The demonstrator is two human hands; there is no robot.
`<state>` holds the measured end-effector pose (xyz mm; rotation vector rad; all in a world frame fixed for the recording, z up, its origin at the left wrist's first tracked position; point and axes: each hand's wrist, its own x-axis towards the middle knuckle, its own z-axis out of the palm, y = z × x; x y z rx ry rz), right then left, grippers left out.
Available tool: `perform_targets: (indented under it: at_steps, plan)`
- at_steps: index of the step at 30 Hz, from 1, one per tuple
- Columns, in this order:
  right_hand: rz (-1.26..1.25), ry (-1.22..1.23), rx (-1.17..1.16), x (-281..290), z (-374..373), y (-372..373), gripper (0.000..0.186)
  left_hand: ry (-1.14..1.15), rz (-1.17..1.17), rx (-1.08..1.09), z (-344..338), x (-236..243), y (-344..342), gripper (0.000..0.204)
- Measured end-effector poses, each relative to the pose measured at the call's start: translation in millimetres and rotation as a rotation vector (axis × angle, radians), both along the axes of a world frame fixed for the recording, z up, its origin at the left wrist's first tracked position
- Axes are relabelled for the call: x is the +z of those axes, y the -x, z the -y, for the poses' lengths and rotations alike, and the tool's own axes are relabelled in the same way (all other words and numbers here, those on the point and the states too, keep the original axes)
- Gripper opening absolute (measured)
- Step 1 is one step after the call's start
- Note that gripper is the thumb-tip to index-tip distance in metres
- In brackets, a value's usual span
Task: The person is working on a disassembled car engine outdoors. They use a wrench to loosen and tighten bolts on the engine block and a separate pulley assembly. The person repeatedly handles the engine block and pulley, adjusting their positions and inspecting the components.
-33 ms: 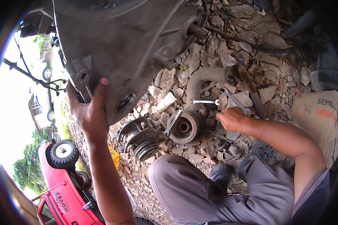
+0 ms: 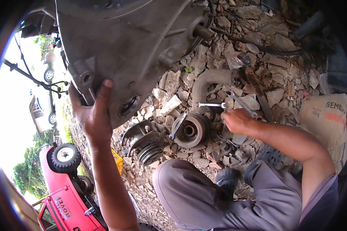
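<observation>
A large grey cast-metal housing fills the upper left, with a shaft stub sticking out of its right side. My left hand grips its lower left edge, thumb on the face and fingers behind. My right hand is closed low over the rubble; whatever its fingertips pinch is too small to make out. Just above that hand lies a small spanner, and a longer spanner slants behind it. Another spanner rests on a round pulley. A grooved metal part lies to its left.
Broken stones cover the ground around a bent ribbed hose and a black cable. A paper sack lies at right. Down left are a yellow crate and a red vehicle. My knee is close below the pulley.
</observation>
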<state>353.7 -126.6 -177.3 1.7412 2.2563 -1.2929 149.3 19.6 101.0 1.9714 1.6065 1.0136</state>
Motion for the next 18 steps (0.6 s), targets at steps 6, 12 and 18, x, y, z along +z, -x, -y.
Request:
perform_targets:
  at_steps: [6, 12, 18]
  plan:
    - [-0.080, -0.250, -0.268, -10.0, -31.1, 13.5, 0.020, 0.045, 0.052, -0.007, -1.9, -2.6, 3.7, 0.063]
    - [-0.219, -0.129, -0.265, -4.3, -46.6, 6.6, 0.023, 0.012, 0.036, -0.089, -3.1, 2.3, 0.8, 0.077]
    - [-0.803, -0.060, -0.868, 27.4, -78.8, -68.5, 0.034, 0.031, 0.045, -0.036, -1.4, -0.8, 5.4, 0.082]
